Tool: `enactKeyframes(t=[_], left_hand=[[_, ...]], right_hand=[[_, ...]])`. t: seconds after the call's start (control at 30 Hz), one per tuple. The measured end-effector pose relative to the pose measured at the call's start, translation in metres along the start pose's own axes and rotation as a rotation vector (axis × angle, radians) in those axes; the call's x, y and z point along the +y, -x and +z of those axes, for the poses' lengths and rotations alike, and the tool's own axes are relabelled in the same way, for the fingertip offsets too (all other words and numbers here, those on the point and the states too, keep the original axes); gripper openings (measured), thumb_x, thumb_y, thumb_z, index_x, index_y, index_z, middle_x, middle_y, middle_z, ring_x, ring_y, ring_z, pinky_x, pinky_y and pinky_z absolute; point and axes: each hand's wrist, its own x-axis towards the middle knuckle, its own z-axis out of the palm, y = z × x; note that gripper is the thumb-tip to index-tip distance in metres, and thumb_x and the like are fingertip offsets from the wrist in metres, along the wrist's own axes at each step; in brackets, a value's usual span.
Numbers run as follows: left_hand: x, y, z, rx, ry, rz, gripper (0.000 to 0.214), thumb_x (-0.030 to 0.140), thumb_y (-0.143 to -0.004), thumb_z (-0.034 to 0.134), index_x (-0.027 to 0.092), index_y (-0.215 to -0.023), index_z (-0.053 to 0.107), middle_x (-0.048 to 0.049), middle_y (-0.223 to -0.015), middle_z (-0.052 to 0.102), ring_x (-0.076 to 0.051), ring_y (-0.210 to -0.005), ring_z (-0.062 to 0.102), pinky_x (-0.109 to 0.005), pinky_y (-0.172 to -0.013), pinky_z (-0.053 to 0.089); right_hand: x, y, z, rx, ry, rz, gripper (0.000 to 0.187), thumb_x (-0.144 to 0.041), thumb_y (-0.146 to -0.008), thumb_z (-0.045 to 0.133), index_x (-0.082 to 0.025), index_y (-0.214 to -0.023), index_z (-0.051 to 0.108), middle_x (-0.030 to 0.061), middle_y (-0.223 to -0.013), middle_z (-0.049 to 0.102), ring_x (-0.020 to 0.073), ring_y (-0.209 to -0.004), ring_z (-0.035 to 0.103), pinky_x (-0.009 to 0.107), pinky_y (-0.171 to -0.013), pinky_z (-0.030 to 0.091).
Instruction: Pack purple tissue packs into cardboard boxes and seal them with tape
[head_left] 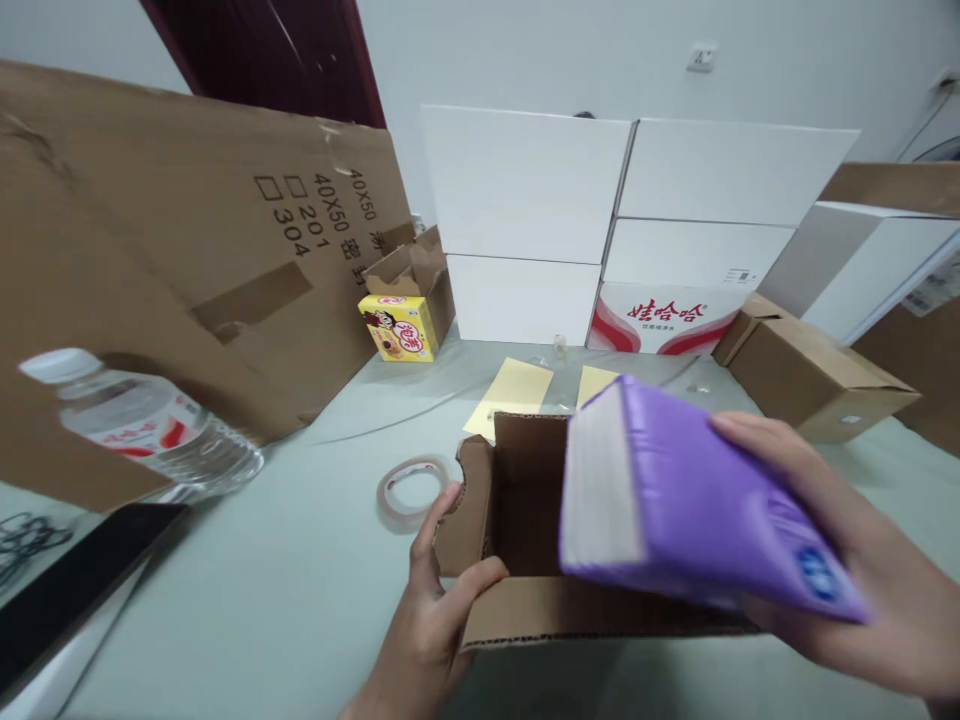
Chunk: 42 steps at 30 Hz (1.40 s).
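While my left grip (427,610) is clamped on the open cardboard box (525,500), my right grip (840,520) clenches a purple packet (697,500) just above it, not inside yet, with a tape roll (411,492) nearby.

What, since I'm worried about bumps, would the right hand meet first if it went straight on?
Past the purple packet it holds, the right hand would likely meet the cardboard box's raised back flap first, though depth is hard to judge.

The cardboard sheet (285,215) reads 40X50, 201, 304 (in black); the white carton (667,318) reads 娃哈哈.
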Motion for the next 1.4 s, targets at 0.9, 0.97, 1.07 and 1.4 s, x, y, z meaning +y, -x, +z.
enactKeyframes(t=[0.9, 0.97, 1.07, 1.4], left_hand=[[-0.031, 0.006, -0.012, 0.328, 0.142, -0.490, 0.008, 0.026, -0.078, 0.066, 0.021, -0.076, 0.061, 0.0028, -0.064, 0.062, -0.013, -0.052, 0.061, -0.019, -0.046, 0.050], [-0.032, 0.007, -0.013, 0.331, 0.145, -0.508, 0.010, 0.029, -0.077, 0.068, 0.021, -0.076, 0.061, 0.0029, -0.064, 0.062, -0.013, -0.052, 0.060, -0.018, -0.046, 0.050], [-0.031, 0.007, -0.012, 0.321, 0.145, -0.513, 0.011, 0.030, -0.076, 0.069, 0.021, -0.077, 0.062, 0.0026, -0.065, 0.063, -0.012, -0.051, 0.060, -0.018, -0.045, 0.050], [-0.026, 0.013, -0.003, 0.266, 0.063, -0.418, 0.003, 0.024, -0.079, 0.065, 0.021, -0.079, 0.064, 0.0006, -0.069, 0.064, -0.014, -0.061, 0.063, -0.019, -0.053, 0.054]], right_hand=[[0.096, -0.003, 0.096, -0.162, -0.619, 0.109, 0.043, -0.040, -0.091, 0.066, -0.031, -0.133, 0.063, 0.0109, -0.146, 0.056, 0.0276, -0.131, 0.057, 0.041, -0.101, 0.055], [0.095, -0.001, 0.098, -0.160, -0.597, 0.096, 0.041, -0.038, -0.090, 0.068, -0.030, -0.130, 0.064, 0.0121, -0.148, 0.053, 0.0286, -0.137, 0.052, 0.042, -0.104, 0.053], [0.090, 0.002, 0.099, -0.069, -0.495, 0.057, 0.038, -0.040, -0.088, 0.070, -0.028, -0.123, 0.068, 0.0135, -0.143, 0.058, 0.0299, -0.132, 0.056, 0.041, -0.098, 0.057], [0.073, -0.005, 0.088, 0.172, -0.075, -0.340, 0.024, -0.014, -0.092, 0.058, -0.028, -0.098, 0.076, 0.0049, -0.089, 0.079, 0.0210, -0.081, 0.076, 0.030, -0.070, 0.063]])
